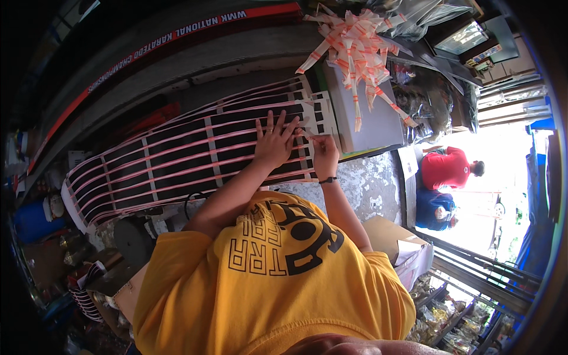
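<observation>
A long dark sheet (183, 139) lies across the bench, with pink-and-white strips (177, 129) running lengthwise over it and several pale bands crossing them. My left hand (276, 142) rests flat on the sheet near its right end, fingers spread. Close beside it, my right hand (326, 156), with a dark band at the wrist, pinches at the end of a strip (305, 136). Its fingertips partly hide what they grip. A pale slotted end piece (324, 112) borders the sheet there.
Beyond my right hand, a bunch of pink-and-white strips (358, 47) sits on a stack of light grey sheets (361, 112). A cardboard box (381, 234) is near my right elbow. Two people (445, 168) are outside at the right. A blue drum (38, 220) stands far left.
</observation>
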The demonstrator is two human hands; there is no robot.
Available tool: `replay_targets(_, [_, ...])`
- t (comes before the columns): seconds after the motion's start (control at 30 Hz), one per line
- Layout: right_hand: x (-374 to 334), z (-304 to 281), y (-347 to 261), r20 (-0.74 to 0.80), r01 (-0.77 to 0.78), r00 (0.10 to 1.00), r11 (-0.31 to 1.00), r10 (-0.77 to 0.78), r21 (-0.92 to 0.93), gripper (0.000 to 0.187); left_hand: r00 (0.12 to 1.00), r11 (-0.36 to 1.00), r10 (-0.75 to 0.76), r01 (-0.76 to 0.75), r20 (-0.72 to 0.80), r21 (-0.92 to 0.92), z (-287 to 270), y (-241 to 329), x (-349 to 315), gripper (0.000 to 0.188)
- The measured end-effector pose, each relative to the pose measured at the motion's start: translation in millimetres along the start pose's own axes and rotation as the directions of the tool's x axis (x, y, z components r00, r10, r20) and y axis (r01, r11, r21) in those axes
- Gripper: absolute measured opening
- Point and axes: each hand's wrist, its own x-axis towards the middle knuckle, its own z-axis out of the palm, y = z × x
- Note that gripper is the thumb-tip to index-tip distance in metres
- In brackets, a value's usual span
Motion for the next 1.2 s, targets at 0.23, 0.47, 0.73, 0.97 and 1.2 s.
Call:
replay_targets(0.23, [7.3,8.7,6.4,-0.035,0.040,0.998,0.996,-0.043,-0.077,0.005,0.999,0.995,0.031,-0.034,-0.033,-0.091,-7.7,-7.1,-3.0,0.057])
replay_targets(0.47, [7.2,11.2,5.2,-0.035,0.074,0.996,0.994,-0.077,-0.086,0.007,0.999,0.999,0.030,-0.031,0.043,0.013,-4.2,8.6,-11.9,0.054])
replay_targets(0.73, [-3.1,7.0,2.5,0.040,0.064,0.997,0.993,-0.060,-0.102,0.006,0.999,0.996,0.019,-0.023,0.043,0.081,0.1,10.8,-19.9,0.061])
replay_targets(0.97, [-10.6,1.8,3.9,0.054,0.140,0.990,0.956,-0.130,-0.259,0.008,1.000,0.997,0.007,-0.009,0.026,0.073,2.6,11.7,-18.1,0.061])
replay_targets(1.2, [-23.2,-11.5,5.9,0.033,0.079,0.997,0.983,-0.075,-0.165,0.010,1.000,0.997,0.012,-0.013,0.019,0.070,1.2,10.8,-18.5,0.060])
